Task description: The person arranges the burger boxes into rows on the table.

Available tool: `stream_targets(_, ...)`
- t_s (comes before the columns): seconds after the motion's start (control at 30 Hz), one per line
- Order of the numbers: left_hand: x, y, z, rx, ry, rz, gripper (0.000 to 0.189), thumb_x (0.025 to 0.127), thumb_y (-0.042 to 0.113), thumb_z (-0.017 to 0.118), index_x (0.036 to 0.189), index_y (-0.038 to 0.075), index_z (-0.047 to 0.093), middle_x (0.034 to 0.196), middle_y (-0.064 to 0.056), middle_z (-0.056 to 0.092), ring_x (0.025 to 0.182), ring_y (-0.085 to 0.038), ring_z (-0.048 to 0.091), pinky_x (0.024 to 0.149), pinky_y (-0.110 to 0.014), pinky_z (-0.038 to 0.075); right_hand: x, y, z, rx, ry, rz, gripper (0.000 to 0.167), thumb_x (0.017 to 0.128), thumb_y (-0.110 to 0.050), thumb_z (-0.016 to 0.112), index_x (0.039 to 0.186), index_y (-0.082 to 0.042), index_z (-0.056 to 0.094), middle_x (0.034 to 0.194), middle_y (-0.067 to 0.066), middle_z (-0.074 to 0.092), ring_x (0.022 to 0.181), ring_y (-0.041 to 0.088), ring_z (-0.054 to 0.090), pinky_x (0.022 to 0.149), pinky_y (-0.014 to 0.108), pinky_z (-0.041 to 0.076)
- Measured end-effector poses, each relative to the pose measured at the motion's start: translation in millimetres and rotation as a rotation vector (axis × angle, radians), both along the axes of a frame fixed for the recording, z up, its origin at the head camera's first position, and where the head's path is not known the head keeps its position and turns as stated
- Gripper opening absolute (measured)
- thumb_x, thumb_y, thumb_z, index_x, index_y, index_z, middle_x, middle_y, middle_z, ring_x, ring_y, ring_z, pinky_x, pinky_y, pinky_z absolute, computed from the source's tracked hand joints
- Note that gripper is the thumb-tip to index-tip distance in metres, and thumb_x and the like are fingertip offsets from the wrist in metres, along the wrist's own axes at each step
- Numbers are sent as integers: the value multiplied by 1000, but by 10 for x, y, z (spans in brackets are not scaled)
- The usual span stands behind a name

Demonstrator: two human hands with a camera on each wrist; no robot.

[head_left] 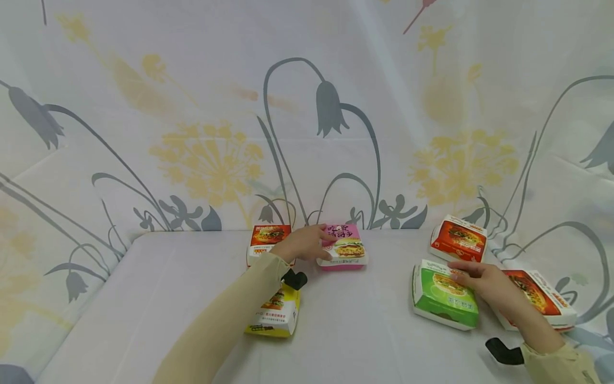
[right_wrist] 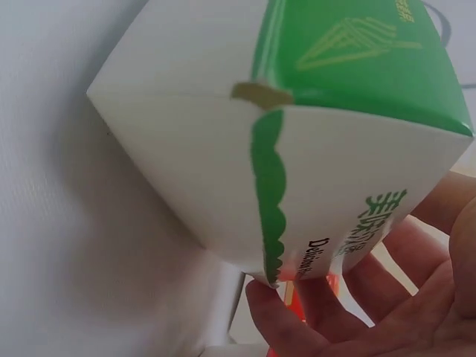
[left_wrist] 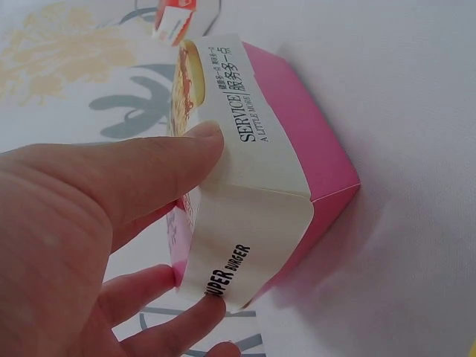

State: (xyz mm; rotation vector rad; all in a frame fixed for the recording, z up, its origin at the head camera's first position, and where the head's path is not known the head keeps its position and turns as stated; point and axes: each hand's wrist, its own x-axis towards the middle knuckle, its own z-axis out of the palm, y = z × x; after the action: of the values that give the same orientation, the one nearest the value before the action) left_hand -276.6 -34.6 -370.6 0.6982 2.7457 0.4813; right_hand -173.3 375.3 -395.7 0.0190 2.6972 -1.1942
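Note:
A pink-and-white burger box (left_wrist: 290, 119) lies under my left hand (head_left: 306, 242), at the back middle of the table. In the left wrist view, my thumb (left_wrist: 178, 160) rests on the box's front upper edge. The other fingers stretch along its left side, the lower ones touching it lightly. On the right, my right hand (head_left: 494, 285) lies against a green-and-white burger box (head_left: 441, 296). Two fingertips show on its top in the head view; the right wrist view has several fingers (right_wrist: 372, 282) spread along its white side. Both boxes sit on the table.
A red-topped box (head_left: 267, 234) stands left of the pink one, partly behind my left hand. Nearer lies a yellow box (head_left: 273, 320), partly under my forearm. Two more red boxes (head_left: 458, 240) flank my right hand. A flowered cloth (head_left: 216, 160) hangs behind the white table (head_left: 355, 330).

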Motion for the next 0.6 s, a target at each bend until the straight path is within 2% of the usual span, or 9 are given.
stream_targets(0.1, 0, 0, -5, -5, 3, 0, 56, 88, 34, 76, 141, 31, 58, 161, -3, 30, 145, -28, 32, 115, -43, 30, 7, -21, -9, -15, -8, -6, 67, 96, -47, 62, 141, 1, 52, 146, 31, 41, 125, 40, 40, 97, 55, 36)
stream_targets(0.3, -1, 0, -13, -6, 0, 5, 56, 88, 34, 76, 141, 31, 58, 161, -2, 30, 145, -28, 32, 115, -43, 29, 32, -106, -6, 36, 13, 8, 63, 96, -45, 64, 139, 0, 55, 142, 32, 46, 125, 45, 43, 95, 61, 38)
stream_targets(0.53, -3, 5, -14, -6, -3, 14, 56, 88, 35, 76, 141, 31, 58, 161, -2, 30, 145, -28, 31, 115, -44, 30, 81, -265, -35, 28, 35, 13, 60, 96, -43, 65, 137, 0, 58, 140, 28, 50, 121, 42, 49, 91, 56, 44)
stream_targets(0.6, -6, 6, -15, -9, -4, 16, 56, 88, 35, 76, 141, 31, 58, 161, -2, 30, 145, -28, 31, 115, -43, 30, 94, -306, -37, 24, 30, 13, 60, 96, -44, 64, 137, 0, 58, 140, 29, 50, 122, 44, 48, 92, 58, 44)
